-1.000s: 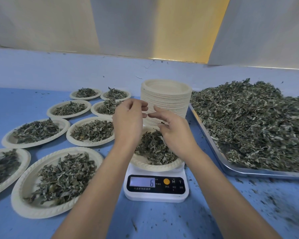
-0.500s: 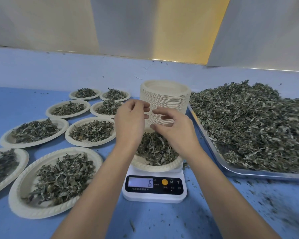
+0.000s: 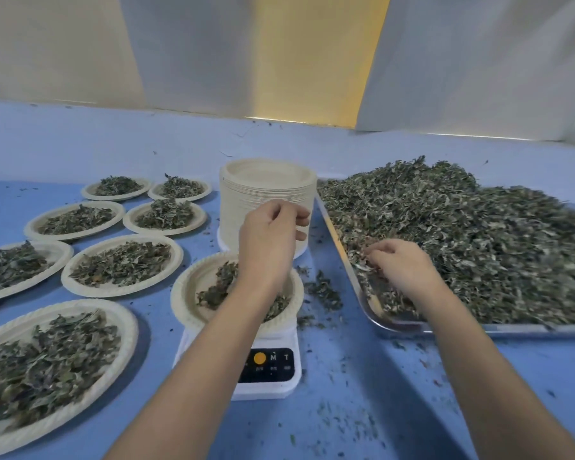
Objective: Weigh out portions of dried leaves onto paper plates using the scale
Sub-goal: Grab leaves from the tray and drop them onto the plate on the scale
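Head view: fingers (image 3: 377,255) of the right hand (image 3: 402,268) curl down into the dried leaves (image 3: 478,244) at the near left corner of the metal tray (image 3: 478,329), closing on a pinch. Fingers (image 3: 292,212) of the left hand (image 3: 268,242) are curled above the paper plate (image 3: 183,293), which sits partly filled on the scale (image 3: 269,386) at lower centre. Whether they hold any leaf I cannot tell.

The leaves look light, dry and brittle. A loose pinch from the pile's edge should suit them, since squeezing would likely crumble them, and bits already lie spilled on the blue bench (image 3: 362,376). The plate seems thin and best lifted level by its rim.

On the scale's panel "M" and "T" can be read beside an orange button. The smaller characters are too small, and the forearm hides the display.

A stack of empty plates (image 3: 266,180) stands behind the scale, and filled plates (image 3: 123,263) spread across the left of the frame.
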Action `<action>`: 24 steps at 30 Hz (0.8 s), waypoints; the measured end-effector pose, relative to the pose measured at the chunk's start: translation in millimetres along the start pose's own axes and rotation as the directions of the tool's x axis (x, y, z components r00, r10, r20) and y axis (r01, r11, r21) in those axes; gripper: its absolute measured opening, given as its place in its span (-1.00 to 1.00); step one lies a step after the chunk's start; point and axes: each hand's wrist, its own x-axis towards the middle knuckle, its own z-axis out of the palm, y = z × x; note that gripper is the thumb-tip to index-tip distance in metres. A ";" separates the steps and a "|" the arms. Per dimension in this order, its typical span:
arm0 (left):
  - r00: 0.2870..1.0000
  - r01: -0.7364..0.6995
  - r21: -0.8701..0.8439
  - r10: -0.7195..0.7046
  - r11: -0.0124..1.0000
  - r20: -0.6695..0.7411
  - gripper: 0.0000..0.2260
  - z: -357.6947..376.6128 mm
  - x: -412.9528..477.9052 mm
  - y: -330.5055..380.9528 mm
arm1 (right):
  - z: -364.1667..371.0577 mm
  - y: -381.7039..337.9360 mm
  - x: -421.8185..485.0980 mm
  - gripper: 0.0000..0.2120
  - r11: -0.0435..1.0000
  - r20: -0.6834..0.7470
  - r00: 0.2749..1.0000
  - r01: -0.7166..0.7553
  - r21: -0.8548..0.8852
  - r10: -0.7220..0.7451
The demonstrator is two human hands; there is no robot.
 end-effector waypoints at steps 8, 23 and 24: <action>0.994 -0.026 -0.004 0.027 1.000 0.111 -0.73 36.6 -11.8 2.9 | -24.0 26.9 -9.5 -0.65 0.918 0.237 0.958 -0.060 -0.391 0.164; 0.996 0.001 -0.019 0.001 1.000 0.086 -0.74 26.0 -9.4 -3.8 | 0.0 16.0 -12.4 -0.87 0.937 0.108 0.994 0.027 -0.347 0.012; 0.997 0.009 -0.025 -0.007 1.000 0.076 -0.74 23.7 -8.6 -3.9 | 0.4 13.4 -13.0 -0.87 0.943 0.069 0.997 0.039 -0.330 -0.017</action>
